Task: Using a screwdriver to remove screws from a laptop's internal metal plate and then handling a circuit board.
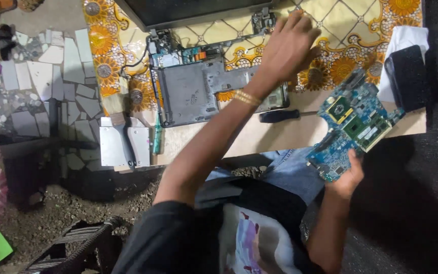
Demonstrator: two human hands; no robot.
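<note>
Laptop stripped on a table.
Right hand (348, 175) pinches the board (353, 124); left hand (287, 48), fingers seemingly together, rests by the chassis (193, 94).

Light fell bright and even on the patterned tablecloth (361, 30) and the pale tiled floor (41, 76), while the right side and bottom sank into deep shadow, and the reaching left hand (287, 48) looked slightly motion-blurred.
</note>
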